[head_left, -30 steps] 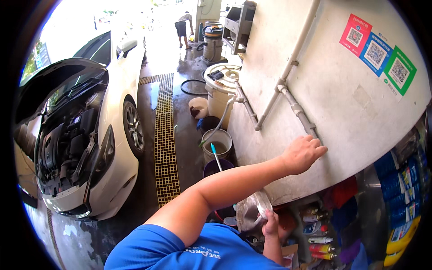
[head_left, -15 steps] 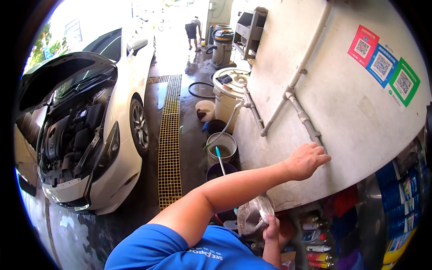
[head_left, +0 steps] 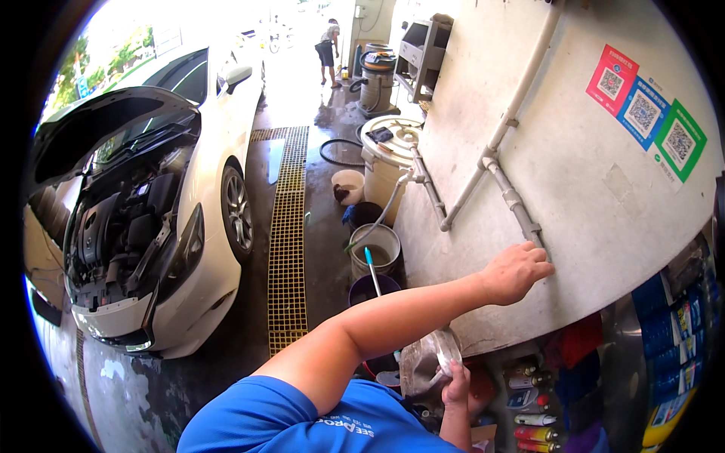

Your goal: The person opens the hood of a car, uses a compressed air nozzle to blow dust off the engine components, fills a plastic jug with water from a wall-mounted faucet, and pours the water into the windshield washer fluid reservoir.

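Observation:
Reaching across to the wall, my left hand [head_left: 518, 273] is closed at the lower end of a grey pipe [head_left: 515, 202]. Whatever its curled fingers grip there is hidden behind them. My right hand [head_left: 455, 382], lower and nearer my body, is wrapped round the handle of a cloudy translucent plastic jug [head_left: 418, 364]. The jug is below my left forearm, partly covered by it.
A white car [head_left: 211, 279] with its hood raised stands at left, beside a yellow floor grating [head_left: 288, 249]. Buckets [head_left: 375, 249] and a lidded drum [head_left: 387, 162] line the wall. Bottles and cans [head_left: 535, 432] crowd the lower right. Another person [head_left: 328, 53] stands far back.
The far person has straightened up from a stoop. Both my hands keep their places, and the view has shifted slightly.

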`<move>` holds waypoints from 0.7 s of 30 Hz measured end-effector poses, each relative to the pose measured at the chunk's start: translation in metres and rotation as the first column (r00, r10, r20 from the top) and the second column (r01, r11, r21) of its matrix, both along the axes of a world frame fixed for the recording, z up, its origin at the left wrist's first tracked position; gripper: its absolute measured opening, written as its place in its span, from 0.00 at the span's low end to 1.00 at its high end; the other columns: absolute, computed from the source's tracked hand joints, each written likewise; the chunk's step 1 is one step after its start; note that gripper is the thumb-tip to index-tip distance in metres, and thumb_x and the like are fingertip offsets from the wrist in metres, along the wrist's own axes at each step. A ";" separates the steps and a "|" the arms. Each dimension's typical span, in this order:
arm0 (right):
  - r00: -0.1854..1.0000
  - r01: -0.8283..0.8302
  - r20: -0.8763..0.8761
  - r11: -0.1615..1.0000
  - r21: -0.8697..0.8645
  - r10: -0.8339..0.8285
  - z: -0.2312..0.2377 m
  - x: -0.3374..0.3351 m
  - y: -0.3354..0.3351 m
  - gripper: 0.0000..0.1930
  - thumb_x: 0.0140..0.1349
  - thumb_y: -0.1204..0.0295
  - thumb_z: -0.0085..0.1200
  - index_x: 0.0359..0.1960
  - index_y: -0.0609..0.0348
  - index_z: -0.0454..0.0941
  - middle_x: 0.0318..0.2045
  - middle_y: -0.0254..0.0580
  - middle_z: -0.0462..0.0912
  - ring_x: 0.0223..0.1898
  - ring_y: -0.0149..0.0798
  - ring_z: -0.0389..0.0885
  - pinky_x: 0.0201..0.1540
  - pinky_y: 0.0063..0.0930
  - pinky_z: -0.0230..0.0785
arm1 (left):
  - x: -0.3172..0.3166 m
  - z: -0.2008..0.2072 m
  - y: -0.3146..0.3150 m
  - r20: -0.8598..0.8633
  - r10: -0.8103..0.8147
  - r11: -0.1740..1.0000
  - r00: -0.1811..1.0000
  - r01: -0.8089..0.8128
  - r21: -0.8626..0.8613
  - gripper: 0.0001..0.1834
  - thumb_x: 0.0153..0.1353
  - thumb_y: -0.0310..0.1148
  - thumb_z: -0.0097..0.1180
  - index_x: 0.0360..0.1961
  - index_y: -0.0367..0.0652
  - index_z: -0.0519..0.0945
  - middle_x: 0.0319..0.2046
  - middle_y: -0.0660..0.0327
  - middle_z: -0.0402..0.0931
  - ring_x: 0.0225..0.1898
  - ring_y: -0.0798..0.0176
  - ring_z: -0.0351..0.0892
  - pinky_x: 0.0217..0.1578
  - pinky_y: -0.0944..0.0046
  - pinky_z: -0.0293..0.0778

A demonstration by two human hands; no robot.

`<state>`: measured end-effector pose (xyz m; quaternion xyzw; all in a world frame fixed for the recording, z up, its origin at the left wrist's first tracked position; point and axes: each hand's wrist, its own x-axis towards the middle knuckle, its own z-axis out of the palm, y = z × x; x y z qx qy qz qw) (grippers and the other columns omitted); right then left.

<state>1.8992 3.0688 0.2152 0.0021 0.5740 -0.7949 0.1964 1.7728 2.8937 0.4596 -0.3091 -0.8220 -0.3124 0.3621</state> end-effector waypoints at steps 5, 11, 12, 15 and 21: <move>1.000 0.010 0.005 1.000 0.002 -0.010 0.003 0.001 -0.003 0.16 0.60 0.63 0.52 0.38 0.66 0.77 0.27 0.42 0.81 0.27 0.35 0.79 0.34 0.27 0.71 | 0.007 0.006 -0.006 0.055 -0.086 0.996 0.995 0.085 0.016 0.11 0.59 0.32 0.52 0.43 0.44 0.79 0.34 0.58 0.73 0.40 0.51 0.71 0.42 0.56 0.70; 1.000 0.020 -0.007 1.000 -0.007 -0.020 -0.002 0.000 -0.004 0.15 0.60 0.63 0.52 0.37 0.67 0.78 0.26 0.42 0.81 0.27 0.36 0.79 0.34 0.28 0.71 | 0.010 0.010 -0.012 0.099 -0.126 0.992 0.987 0.127 -0.009 0.16 0.64 0.41 0.50 0.44 0.41 0.79 0.38 0.54 0.74 0.42 0.49 0.71 0.45 0.54 0.69; 1.000 0.023 -0.004 1.000 -0.007 -0.023 -0.001 0.000 -0.005 0.15 0.60 0.63 0.52 0.37 0.67 0.78 0.26 0.43 0.81 0.27 0.36 0.79 0.34 0.28 0.71 | 0.010 0.010 -0.012 0.100 -0.124 0.992 0.987 0.125 -0.008 0.16 0.64 0.41 0.50 0.44 0.41 0.79 0.38 0.54 0.74 0.42 0.49 0.71 0.45 0.54 0.69; 1.000 0.029 -0.001 1.000 -0.002 -0.029 -0.001 0.000 -0.007 0.16 0.60 0.63 0.52 0.37 0.67 0.78 0.26 0.43 0.81 0.27 0.37 0.79 0.34 0.28 0.71 | 0.011 0.009 -0.009 0.163 -0.133 0.989 0.978 0.121 0.082 0.16 0.64 0.40 0.48 0.43 0.38 0.80 0.37 0.52 0.75 0.44 0.49 0.71 0.48 0.54 0.68; 0.999 0.046 -0.006 0.999 0.008 -0.046 0.002 0.001 -0.009 0.16 0.60 0.63 0.52 0.36 0.67 0.78 0.26 0.43 0.81 0.27 0.36 0.79 0.34 0.28 0.71 | 0.006 0.007 -0.011 0.132 -0.201 0.974 0.971 0.183 0.137 0.18 0.60 0.30 0.46 0.49 0.36 0.78 0.38 0.51 0.75 0.44 0.48 0.71 0.49 0.55 0.68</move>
